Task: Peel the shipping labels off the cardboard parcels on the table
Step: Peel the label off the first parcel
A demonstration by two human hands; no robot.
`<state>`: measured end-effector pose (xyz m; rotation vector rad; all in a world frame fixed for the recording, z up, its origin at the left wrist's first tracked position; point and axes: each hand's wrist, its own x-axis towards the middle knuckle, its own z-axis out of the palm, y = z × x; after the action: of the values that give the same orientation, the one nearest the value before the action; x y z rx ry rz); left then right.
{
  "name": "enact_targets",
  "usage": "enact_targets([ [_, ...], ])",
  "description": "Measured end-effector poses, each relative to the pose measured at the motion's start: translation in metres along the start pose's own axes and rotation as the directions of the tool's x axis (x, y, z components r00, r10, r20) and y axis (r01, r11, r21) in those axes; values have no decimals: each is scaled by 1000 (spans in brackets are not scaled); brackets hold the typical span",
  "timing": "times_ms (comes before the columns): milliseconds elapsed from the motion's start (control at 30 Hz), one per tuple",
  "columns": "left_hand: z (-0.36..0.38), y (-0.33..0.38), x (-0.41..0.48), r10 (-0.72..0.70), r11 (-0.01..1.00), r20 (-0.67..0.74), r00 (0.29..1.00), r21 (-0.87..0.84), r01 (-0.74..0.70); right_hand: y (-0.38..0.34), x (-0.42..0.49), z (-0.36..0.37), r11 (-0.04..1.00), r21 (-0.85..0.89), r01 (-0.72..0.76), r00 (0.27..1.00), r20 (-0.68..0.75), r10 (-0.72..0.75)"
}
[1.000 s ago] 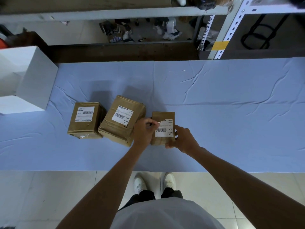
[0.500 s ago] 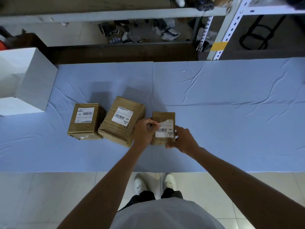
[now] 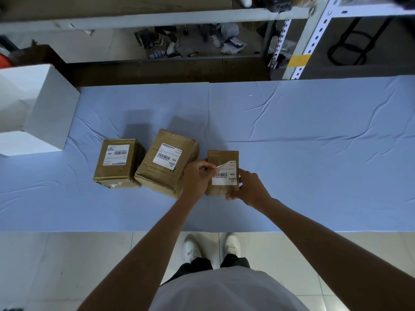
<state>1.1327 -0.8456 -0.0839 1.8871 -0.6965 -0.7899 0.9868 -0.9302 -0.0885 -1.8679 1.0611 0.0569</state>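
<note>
Three brown cardboard parcels stand in a row on the blue-covered table (image 3: 292, 153). The small right parcel (image 3: 221, 157) carries a white shipping label (image 3: 225, 177) whose upper left corner is lifted. My left hand (image 3: 196, 177) pinches that lifted corner between thumb and fingers. My right hand (image 3: 250, 187) grips the parcel's lower right edge and holds it steady. The middle parcel (image 3: 167, 162) lies turned at an angle with its label (image 3: 166, 155) flat on top. The left parcel (image 3: 119, 163) also has its label (image 3: 116, 154) stuck flat.
A white open box (image 3: 42, 108) sits at the table's left end. Metal shelving (image 3: 310, 39) and floor clutter lie beyond the far edge. The table's near edge runs just in front of my white shoes (image 3: 211, 246).
The lifted corner of the right parcel's label has come up very slightly further under my left hand. Both hands and all parcels stay in place.
</note>
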Motion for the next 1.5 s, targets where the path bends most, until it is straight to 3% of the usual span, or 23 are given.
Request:
enact_targets([
  [267,-1,0,1,-31,999,44,999,-35,33,-2,1,1,1000,-14,-12,1000,-2,12],
  [600,-1,-1,-1,-14,998,-45,999,-68,11,-3,0,-1,1000,-14,-11,1000,11,11],
  [1000,5,-1,-3,36,996,-112,993,82,-27,-6,-2,-2,1000,-2,-22,999,33,22],
  [1500,2,-6,0,38,998,-31,999,42,-36,-9,-2,-3,1000,-17,-20,1000,22,20],
])
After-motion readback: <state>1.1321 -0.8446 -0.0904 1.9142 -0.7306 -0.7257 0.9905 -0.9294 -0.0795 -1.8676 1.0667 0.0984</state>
